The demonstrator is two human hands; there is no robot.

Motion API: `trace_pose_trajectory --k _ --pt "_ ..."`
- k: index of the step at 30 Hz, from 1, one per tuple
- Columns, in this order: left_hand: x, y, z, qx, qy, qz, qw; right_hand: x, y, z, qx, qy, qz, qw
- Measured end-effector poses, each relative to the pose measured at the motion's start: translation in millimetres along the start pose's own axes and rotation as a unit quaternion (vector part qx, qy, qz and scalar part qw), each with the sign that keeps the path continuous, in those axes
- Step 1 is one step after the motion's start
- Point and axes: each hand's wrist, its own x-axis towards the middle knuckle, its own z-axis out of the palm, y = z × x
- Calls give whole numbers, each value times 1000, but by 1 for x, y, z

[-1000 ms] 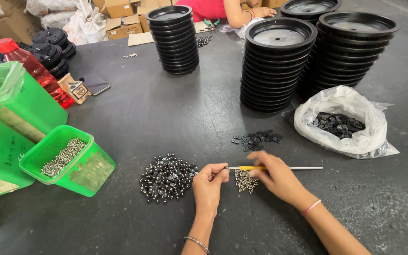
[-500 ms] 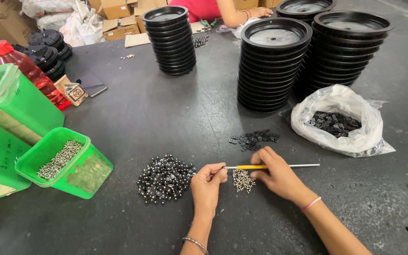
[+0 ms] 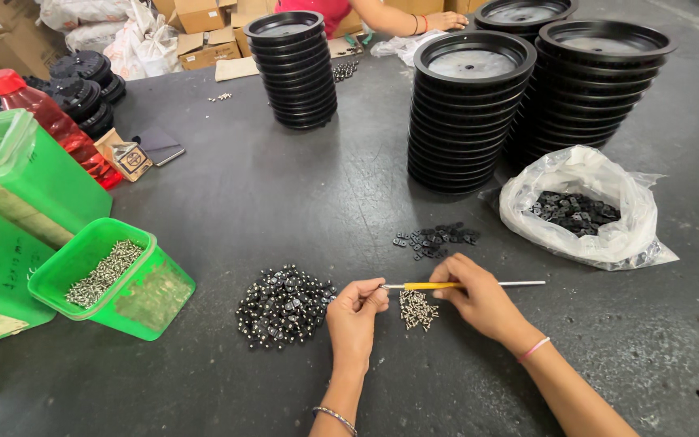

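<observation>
The right hand [image 3: 479,303] is holding a thin yellow-handled tool [image 3: 446,285] level above the dark bench [image 3: 244,202], its fingers pinching the yellow grip. The left hand [image 3: 355,311] is meeting the tool's tip, its fingers pressed together on something too small to make out.

Taking the tool as the landmark: just under it a small pile of silvery screws [image 3: 418,309] is lying on the bench, between the two hands. To the tool's left, touching the left hand's side, a bigger heap of black pieces with bright screw heads [image 3: 283,306] is sitting; these look like finished pieces, so a fair share seems done. Just beyond the tool, a small scatter of bare black pieces [image 3: 437,239] is waiting, and further off to its right an open plastic bag [image 3: 584,206] is holding many more of them. Far to the tool's left a green tub [image 3: 115,279] is carrying a large stock of screws.

Judging by the bag and tub, much more is left than is finished. Stacks of black trays [image 3: 471,113] are standing well beyond the tool, where another person's arm [image 3: 406,16] is resting at the bench's far edge.
</observation>
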Motion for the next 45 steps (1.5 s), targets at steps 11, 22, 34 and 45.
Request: trace_pose_trajectory --k 11,22,34,45 --pt "-1 -3 0 -7 -18 -4 1000 1 3 -3 -73 -8 -38 997" --pt "-3 2 1 2 -24 -1 1000 2 6 -1 -69 -20 125 990" --pt "0 1 -1 -1 -35 -12 999 2 13 -1 -69 9 60 996" --pt "6 -4 -10 -125 -24 -32 991 2 7 1 -38 10 15 999"
